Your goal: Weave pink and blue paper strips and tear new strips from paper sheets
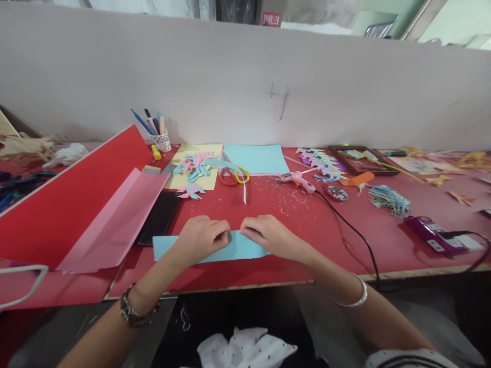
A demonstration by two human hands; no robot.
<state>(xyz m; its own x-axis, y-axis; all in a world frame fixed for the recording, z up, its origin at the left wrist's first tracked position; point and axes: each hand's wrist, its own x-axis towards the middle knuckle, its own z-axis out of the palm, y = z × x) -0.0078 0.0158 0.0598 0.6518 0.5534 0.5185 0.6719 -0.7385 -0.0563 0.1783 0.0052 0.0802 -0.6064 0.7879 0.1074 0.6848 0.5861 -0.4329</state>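
Note:
A long strip of light blue paper (238, 248) lies along the front of the red table. My left hand (201, 236) is closed on its upper edge, left of the strip's middle, fingers curled and thumb pressed in. Close beside it, my right hand (270, 235) pinches the same edge with thumb and forefinger. A small gap parts the two hands. Beyond them lie scissors (241, 175) with red and yellow handles, a pile of pink and blue paper cuttings (195, 166), and a sheet of blue paper (257, 158).
A red folder-like board (80, 174) and pink paper (118, 220) stand at left, near a pen cup (162, 140). To the right are a pink glue gun (301, 181) with a black cord, a paper tassel (389, 199), a purple power strip (435, 235) and a wooden frame (360, 159).

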